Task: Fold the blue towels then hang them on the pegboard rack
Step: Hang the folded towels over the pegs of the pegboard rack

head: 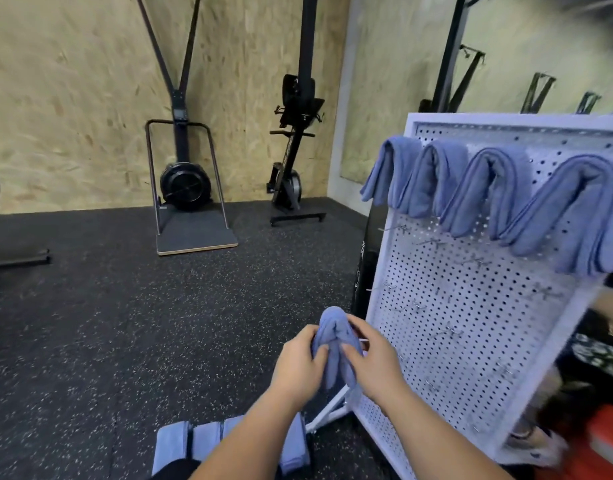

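Head view: we clamp both grips, left hand (298,365) and right hand (376,363), on 1 folded blue towel (334,325) low beside the pegboard rack (471,327); 4 hung towels (488,192) drape its top; more towels (173,445) lie on the floor (125,323).

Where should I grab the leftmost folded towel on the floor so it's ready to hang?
Probably across the middle of the leftmost folded towel, coming from above. It lies flat as a long strip, so a mid-strip pinch lets both halves droop, like the hung towels on the pegboard rack.
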